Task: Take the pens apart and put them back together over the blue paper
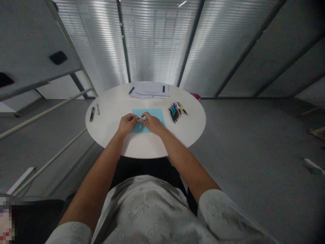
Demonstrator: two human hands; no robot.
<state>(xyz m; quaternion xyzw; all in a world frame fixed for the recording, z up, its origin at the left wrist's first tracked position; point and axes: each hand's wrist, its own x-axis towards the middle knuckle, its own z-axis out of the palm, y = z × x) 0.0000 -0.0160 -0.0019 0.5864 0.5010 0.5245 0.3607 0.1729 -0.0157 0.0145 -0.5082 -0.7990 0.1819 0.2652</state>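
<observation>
Over a light blue sheet (157,116) on the round white table, my two hands meet. My left hand (127,123) pinches one end of a thin pen-like thing (142,119), dark at the left and paler to the right. The fingers of my right hand (153,123) are curled around its other end. Most of this slim object is hidden by the fingers, so its exact kind is unclear. To the right of the sheet lies a row of pens (175,112) in black, green, blue, red and yellow.
A stack of white papers (148,89) with two dark items on it lies at the table's (114,98) far side. Near the left edge are a dark pen-shaped item (92,114) and a pale one (98,109). A whiteboard frame (73,51) stands left; window blinds are behind.
</observation>
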